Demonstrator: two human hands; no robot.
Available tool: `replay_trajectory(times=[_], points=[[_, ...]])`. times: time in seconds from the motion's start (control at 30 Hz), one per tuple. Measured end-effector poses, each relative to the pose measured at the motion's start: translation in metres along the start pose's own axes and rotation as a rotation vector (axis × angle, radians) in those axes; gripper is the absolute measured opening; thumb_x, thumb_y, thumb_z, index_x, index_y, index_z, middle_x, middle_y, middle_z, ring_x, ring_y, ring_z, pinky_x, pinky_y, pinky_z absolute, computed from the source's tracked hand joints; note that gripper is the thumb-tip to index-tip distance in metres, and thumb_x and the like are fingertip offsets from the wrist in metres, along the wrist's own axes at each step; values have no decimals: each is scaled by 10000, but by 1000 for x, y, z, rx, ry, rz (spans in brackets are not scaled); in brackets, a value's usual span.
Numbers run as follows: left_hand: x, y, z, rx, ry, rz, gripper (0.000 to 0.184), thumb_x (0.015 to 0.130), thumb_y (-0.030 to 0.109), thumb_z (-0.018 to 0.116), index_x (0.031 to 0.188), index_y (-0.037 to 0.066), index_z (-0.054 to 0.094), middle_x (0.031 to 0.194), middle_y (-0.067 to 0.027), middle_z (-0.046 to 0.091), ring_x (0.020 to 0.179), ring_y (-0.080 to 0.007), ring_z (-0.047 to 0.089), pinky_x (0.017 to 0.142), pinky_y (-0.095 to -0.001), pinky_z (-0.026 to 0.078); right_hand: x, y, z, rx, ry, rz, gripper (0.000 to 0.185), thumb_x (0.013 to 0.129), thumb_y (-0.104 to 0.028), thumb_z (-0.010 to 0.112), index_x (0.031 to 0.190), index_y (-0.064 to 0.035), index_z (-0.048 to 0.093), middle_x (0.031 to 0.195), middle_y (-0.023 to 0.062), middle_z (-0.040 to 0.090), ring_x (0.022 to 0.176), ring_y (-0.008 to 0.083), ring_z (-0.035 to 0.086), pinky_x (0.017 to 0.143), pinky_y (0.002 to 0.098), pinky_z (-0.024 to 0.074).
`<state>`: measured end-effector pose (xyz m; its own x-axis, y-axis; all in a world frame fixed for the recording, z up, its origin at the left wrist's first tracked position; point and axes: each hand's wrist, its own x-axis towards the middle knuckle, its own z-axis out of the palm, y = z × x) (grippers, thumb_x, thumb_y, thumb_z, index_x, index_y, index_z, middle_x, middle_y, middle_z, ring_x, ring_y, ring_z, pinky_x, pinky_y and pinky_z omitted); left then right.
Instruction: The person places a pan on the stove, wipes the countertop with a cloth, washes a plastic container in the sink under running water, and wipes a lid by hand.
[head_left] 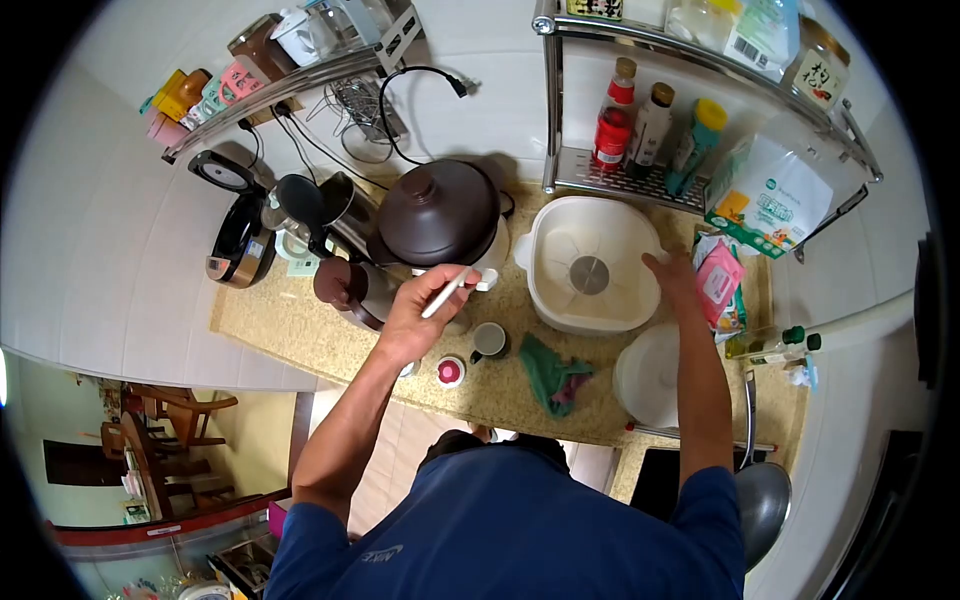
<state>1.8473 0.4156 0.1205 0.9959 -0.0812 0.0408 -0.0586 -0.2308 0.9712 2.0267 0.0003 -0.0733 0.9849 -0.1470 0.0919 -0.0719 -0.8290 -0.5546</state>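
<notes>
My left hand [425, 305] is closed around a slim white stick-like thing [446, 292], held slanted above the counter in front of the dark brown lidded pot [440, 220]; what kind it is I cannot make out. At the right rim of a cream-white basin [555, 262], my right hand [680, 285] has its thumb over the edge, the other fingers partly hidden. The basin has a round grey drain-like disc [589, 275] in its floor. Below my left hand stand a grey mug [489, 341] and a small red-topped jar [451, 372].
A green cloth [550, 372] lies before the basin, and a round white container [648, 375] is under my right forearm. On the left are a brown-lidded kettle [345, 285] and an open rice cooker [243, 235]. A metal rack [625, 180] with bottles overhangs the back right.
</notes>
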Motion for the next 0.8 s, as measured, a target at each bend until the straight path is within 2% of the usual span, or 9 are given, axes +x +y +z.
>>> replay_trajectory(times=[0.13, 0.27, 0.33, 0.43, 0.47, 0.5, 0.67, 0.73, 0.8], points=[[13, 21, -7, 323, -73, 136, 222, 936, 48, 589, 1150, 16, 639, 1013, -56, 688, 931, -96, 615, 820, -252, 490, -34, -57, -28, -18, 355, -338, 418, 824, -273, 710, 1127, 5, 637, 1014, 195, 685, 897, 343, 664, 805, 391, 526], [39, 54, -15, 502, -27, 280, 235, 917, 84, 626, 1137, 4, 649, 895, -96, 712, 806, -130, 654, 739, -276, 526, -85, -156, -42, 545, -409, -314, 447, 850, -144, 699, 1260, -51, 547, 1114, 184, 643, 1020, 251, 641, 831, 344, 512], [52, 90, -21, 725, -71, 363, 254, 927, 212, 653, 1029, -19, 673, 716, -33, 670, 594, -106, 619, 562, -255, 505, -120, -241, -54, 677, -214, -660, 432, 840, -191, 703, 1212, -9, 578, 1067, 193, 658, 977, 287, 649, 851, 379, 506], [64, 101, -32, 356, -76, -10, 360, 956, 371, 609, 928, 21, 689, 623, -18, 607, 505, -75, 590, 448, -207, 445, -116, -283, -24, 726, -78, -760, 386, 841, -147, 704, 1186, -13, 592, 975, 160, 680, 934, 256, 664, 851, 358, 509], [69, 101, -39, 163, -97, -82, 340, 967, 361, 593, 937, 32, 677, 592, -5, 590, 511, -81, 599, 447, -207, 450, -112, -293, -16, 802, -234, -690, 376, 849, -140, 696, 1185, -13, 583, 985, 161, 678, 949, 252, 660, 853, 348, 510], [70, 104, -42, 73, -73, -86, 334, 972, 354, 583, 962, 32, 667, 592, -1, 588, 508, -80, 595, 442, -206, 442, -108, -300, -10, 872, -388, -618, 365, 858, -132, 688, 1183, -13, 574, 994, 162, 677, 964, 247, 657, 856, 339, 511], [70, 92, -71, 82, -216, -2, 309, 996, 304, 538, 1137, 30, 571, 589, 10, 565, 463, -64, 508, 425, -212, 382, -115, -325, 17, 984, -302, -602, 280, 877, -85, 657, 1135, -22, 566, 966, 148, 681, 831, 196, 669, 729, 327, 521], [70, 89, -85, 106, -310, 26, 278, 992, 287, 545, 1091, 28, 563, 579, 19, 546, 457, -62, 489, 425, -219, 380, -104, -330, 24, 632, -429, -612, 317, 873, -72, 645, 1173, -35, 548, 1025, 149, 677, 880, 217, 668, 755, 327, 525], [70, 90, -103, 144, -288, 59, 232, 984, 247, 556, 1058, 28, 558, 582, 18, 537, 461, -61, 486, 425, -228, 385, -104, -335, 31, 593, -385, -599, 352, 872, -76, 634, 1207, -45, 529, 1034, 148, 673, 887, 237, 666, 764, 331, 521]])
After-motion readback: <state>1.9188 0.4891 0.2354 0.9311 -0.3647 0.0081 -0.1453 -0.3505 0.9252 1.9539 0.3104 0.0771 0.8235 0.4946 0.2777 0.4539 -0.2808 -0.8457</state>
